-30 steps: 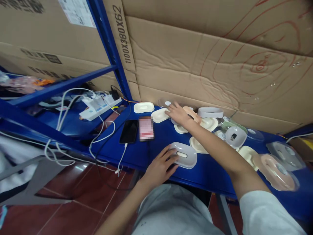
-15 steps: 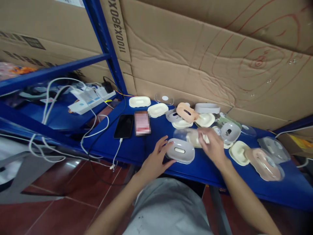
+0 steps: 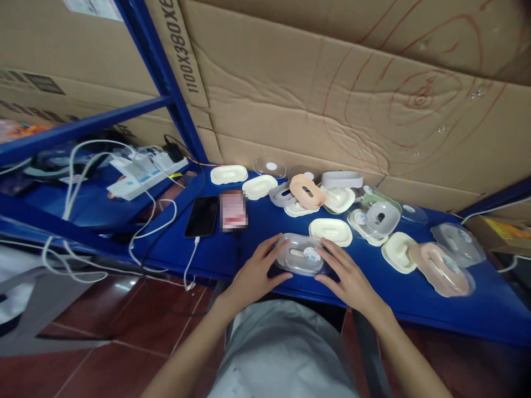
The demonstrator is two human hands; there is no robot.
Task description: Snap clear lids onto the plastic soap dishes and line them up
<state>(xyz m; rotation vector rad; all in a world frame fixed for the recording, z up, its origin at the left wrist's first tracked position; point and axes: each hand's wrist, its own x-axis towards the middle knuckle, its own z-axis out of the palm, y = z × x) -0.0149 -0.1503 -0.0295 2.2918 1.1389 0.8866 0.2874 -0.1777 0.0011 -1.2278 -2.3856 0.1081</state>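
Note:
A grey oval plastic case (image 3: 299,255) with a clear lid and a round white sticker lies near the front edge of the blue shelf (image 3: 265,226). My left hand (image 3: 254,272) cups its left end with curled fingers. My right hand (image 3: 347,276) rests against its right end, fingers spread and pressing on it. Both hands hold the case between them.
Several cream, pink and grey oval parts and clear lids lie scattered behind and to the right, such as a cream tray (image 3: 331,231) and a pink one (image 3: 440,268). A black phone (image 3: 202,215), a second phone (image 3: 233,210), a power strip (image 3: 145,169) and white cables sit left. Cardboard (image 3: 332,99) lines the back.
My right hand came back from the far parts with a clear lid and now sits at the case's right end; the lid now covers the grey case. My left hand stayed on it.

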